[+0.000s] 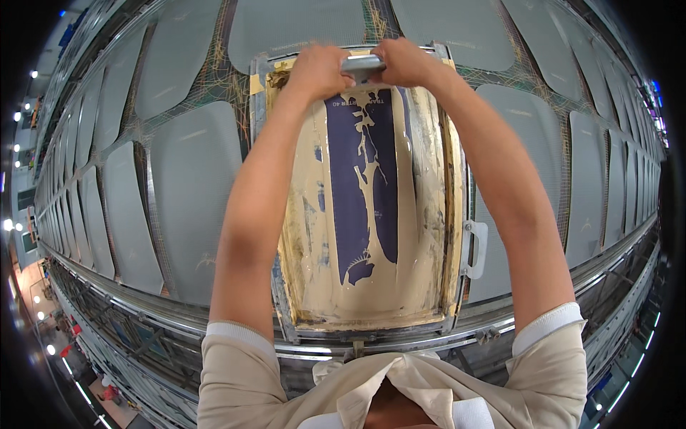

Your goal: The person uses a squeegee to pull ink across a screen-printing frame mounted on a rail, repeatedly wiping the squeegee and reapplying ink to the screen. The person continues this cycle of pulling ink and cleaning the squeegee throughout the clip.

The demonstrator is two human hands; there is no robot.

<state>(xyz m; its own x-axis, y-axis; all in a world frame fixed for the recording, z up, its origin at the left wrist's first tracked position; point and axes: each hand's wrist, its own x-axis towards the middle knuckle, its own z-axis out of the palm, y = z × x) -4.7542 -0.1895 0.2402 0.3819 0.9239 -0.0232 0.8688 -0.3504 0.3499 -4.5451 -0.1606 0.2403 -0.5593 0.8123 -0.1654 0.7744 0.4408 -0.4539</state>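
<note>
Both arms stretch forward over a screen-printing frame [453, 236] streaked with cream ink. At its far end, my left hand [319, 70] and my right hand [409, 63] grip a squeegee [363, 64], whose pale handle shows between them. The fingers of each hand are wrapped round it; the squeegee's blade is mostly hidden. Down the middle of the screen runs a dark purple mesh panel [347, 179]. Wet cream ink [343, 304] surrounds this panel and crosses it in an uneven, branching streak.
Grey shaped sheets [193, 171] lie in rows on a long table, to both sides and beyond the frame. Loose coloured threads [221, 79] show in the gaps. A white bracket [474, 250] sits on the frame's right side. Metal rails [150, 307] run along the table's near edge.
</note>
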